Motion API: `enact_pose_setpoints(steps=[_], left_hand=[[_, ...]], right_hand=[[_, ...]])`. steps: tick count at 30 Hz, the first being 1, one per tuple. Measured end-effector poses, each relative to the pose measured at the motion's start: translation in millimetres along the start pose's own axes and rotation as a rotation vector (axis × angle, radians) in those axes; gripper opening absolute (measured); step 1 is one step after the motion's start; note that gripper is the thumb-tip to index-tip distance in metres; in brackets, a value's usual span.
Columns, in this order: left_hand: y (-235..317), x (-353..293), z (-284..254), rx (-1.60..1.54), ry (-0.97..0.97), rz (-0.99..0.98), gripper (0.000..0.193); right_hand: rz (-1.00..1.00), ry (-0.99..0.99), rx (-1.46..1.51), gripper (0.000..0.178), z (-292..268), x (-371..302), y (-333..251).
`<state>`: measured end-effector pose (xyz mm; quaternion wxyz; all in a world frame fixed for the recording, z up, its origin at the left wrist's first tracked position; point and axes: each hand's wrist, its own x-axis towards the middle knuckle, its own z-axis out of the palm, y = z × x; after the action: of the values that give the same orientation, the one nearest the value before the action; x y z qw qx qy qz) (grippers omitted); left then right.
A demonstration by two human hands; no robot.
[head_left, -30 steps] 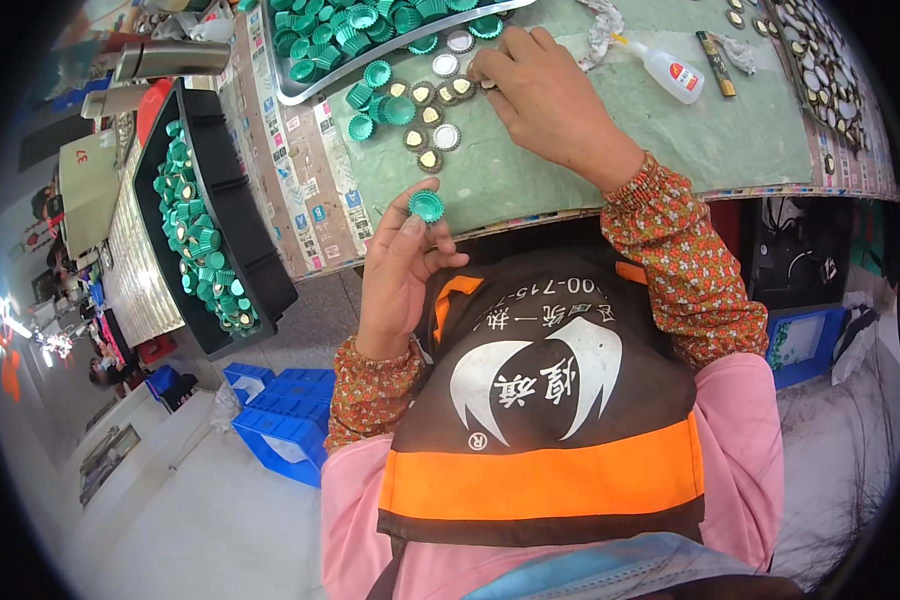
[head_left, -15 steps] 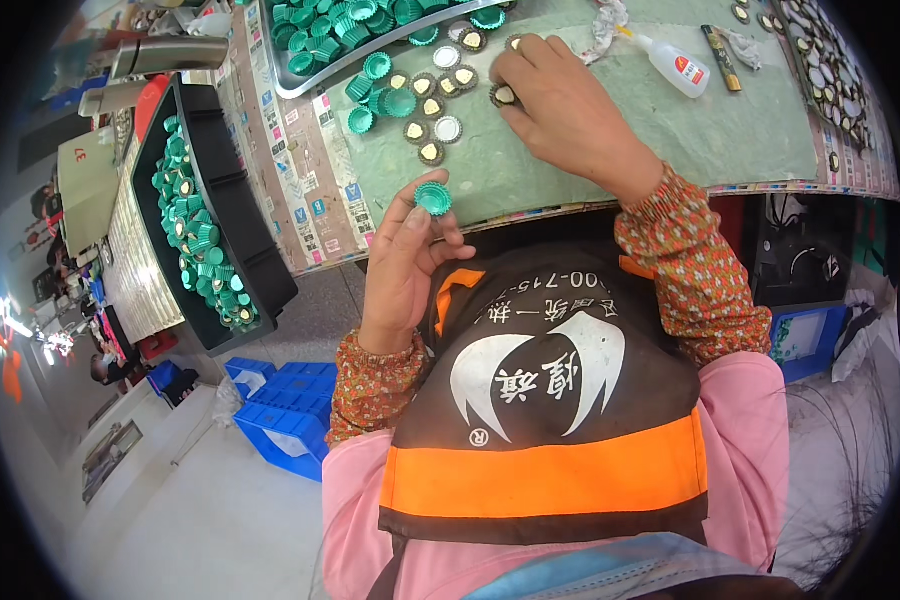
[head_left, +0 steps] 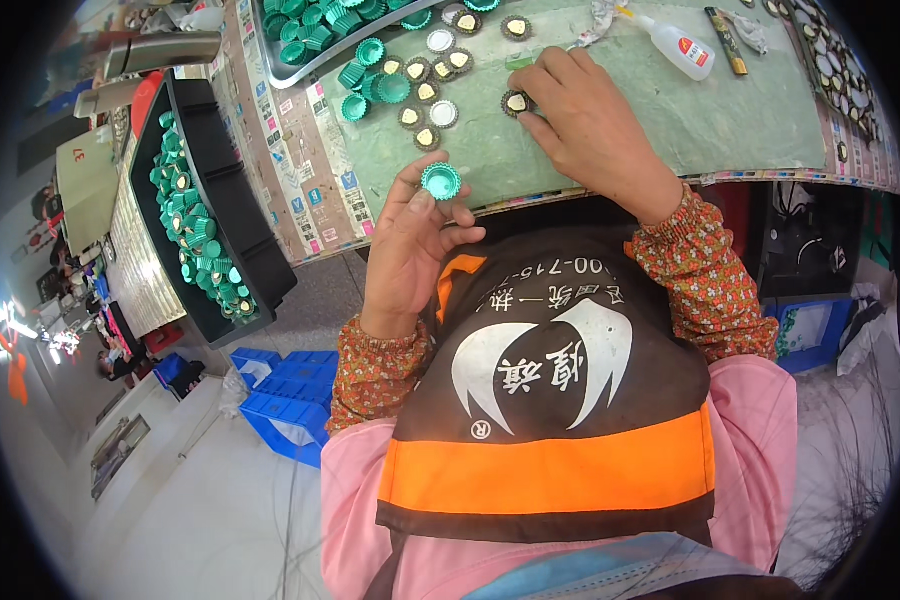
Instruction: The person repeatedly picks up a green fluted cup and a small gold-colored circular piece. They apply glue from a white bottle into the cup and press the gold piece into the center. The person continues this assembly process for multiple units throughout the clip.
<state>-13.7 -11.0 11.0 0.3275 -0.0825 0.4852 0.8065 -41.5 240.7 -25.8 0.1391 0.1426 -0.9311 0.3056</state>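
My left hand [head_left: 405,235] is closed in front of the table's near edge, pinching a small green fluted cup [head_left: 440,182] with its open side up. My right hand [head_left: 590,120] lies low over the green mat, its fingers curled. Its thumb and fingertips meet the edge of a small dark scalloped cap [head_left: 515,103] with a cream-coloured centre. Similar dark caps [head_left: 458,62] lie left of it on the mat, among them a pale-faced one [head_left: 443,114]. More green cups [head_left: 393,88] sit just beyond my left hand.
A clear tray of green cups [head_left: 315,38] stands at the far left. Left of the table is a black bin [head_left: 225,200] with more cups. A white glue bottle [head_left: 682,50] and a yellow-black tube [head_left: 726,42] lie right, near a tray of caps [head_left: 838,75]. Blue crates [head_left: 295,395] stand on the floor.
My right hand has drawn back toward me and slightly right, uncovering a dark cap on the far side of the mat. My left hand still holds the green cup, slightly higher in view.
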Motion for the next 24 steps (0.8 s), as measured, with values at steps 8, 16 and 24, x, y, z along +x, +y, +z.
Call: enact_pose_setpoints(steps=[8,16,24], left_hand=[[-6,-2,-6,-0.162,-0.034,-0.035,0.056],[-10,-1,3,-0.113,-0.021,-0.063,0.056],[-13,-5,9,-0.032,0.002,-0.062,0.056]], right_hand=[[-0.04,0.007,0.223,0.028,-14,-7,-19],[-0.096,0.001,0.314,0.031,-22,-19,-64],[-0.116,-0.001,0.223,0.032,-15,-25,-72]])
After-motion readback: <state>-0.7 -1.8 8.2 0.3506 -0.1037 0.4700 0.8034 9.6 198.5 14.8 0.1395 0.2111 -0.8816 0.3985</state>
